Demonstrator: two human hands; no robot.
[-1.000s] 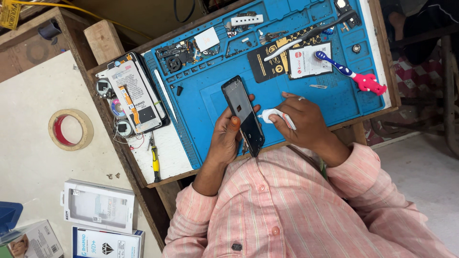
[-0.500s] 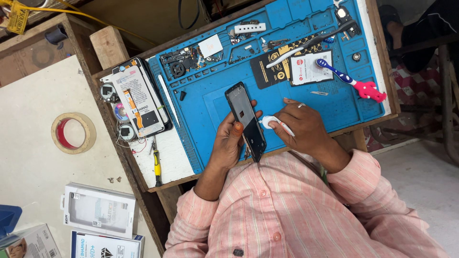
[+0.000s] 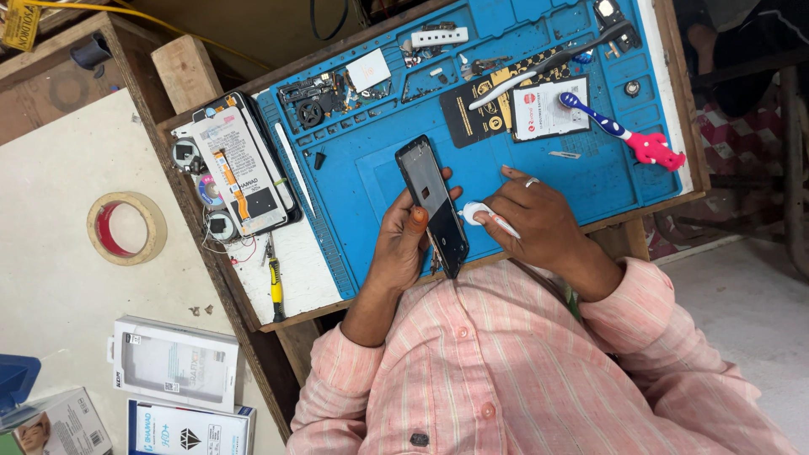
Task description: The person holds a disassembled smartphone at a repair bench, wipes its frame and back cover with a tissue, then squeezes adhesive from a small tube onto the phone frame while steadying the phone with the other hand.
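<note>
Black-glassed phone (image 3: 432, 205) sits propped in your left hand (image 3: 404, 244) over the blue mat (image 3: 371, 181) on the counter, fingers wrapped round its edge, while your right hand (image 3: 539, 221) pinches a small white tool (image 3: 489, 216) at its side, so you seem mid-prying; work gently along the seam.

Blue work mat (image 3: 371, 181), red-handled toothbrush (image 3: 619, 133), tape roll (image 3: 126, 228), opened phone (image 3: 240, 173), yellow-handled screwdriver (image 3: 275, 286)
</note>
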